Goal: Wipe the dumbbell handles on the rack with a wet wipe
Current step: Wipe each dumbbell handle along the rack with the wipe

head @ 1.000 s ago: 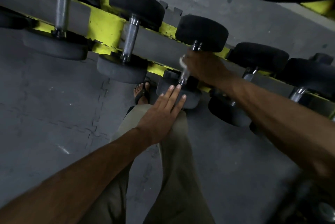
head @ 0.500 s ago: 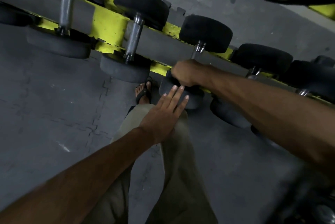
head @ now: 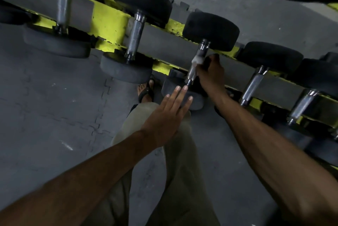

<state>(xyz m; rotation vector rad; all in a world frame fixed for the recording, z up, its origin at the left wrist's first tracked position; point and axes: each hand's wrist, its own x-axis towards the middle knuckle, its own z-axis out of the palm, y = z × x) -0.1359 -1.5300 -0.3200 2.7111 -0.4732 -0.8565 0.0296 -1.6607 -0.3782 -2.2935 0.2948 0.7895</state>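
Sliding back up the chrome dumbbell handle (head: pixel 196 62) since half a second ago, when sitting low against the near head and hiding most of the shaft; now gripping near the far end again, much as a second ago. Working the right hand (head: pixel 211 72) along the third dumbbell from the left end of the rack (head: pixel 108 23), fingers curled round the shaft with the wet wipe (head: pixel 197 59) pinched against the metal, a pale scrap of it showing at the left of the knuckles. Wrapping the wipe round the shaft rather than dabbing, probably to clean the whole circumference in each stroke. Laying the left hand (head: pixel 167 116) flat and open, fingers straight and together, fingertips (head: pixel 185 88) reaching over the near rubber head (head: pixel 175 88) of the same dumbbell at the rack's front edge; likely steadying the weight against rolling in its cradle, though actual contact being hard to confirm. Barely shifting that hand across the earlier views. Resting untouched on the yellow rails to the left, two larger dumbbells (head: pixel 135 33), and more to the right toward the far end (head: pixel 253 83). Standing close below the front edge, a sandalled foot (head: pixel 145 91) on the grey floor mat (head: pixel 45 97).
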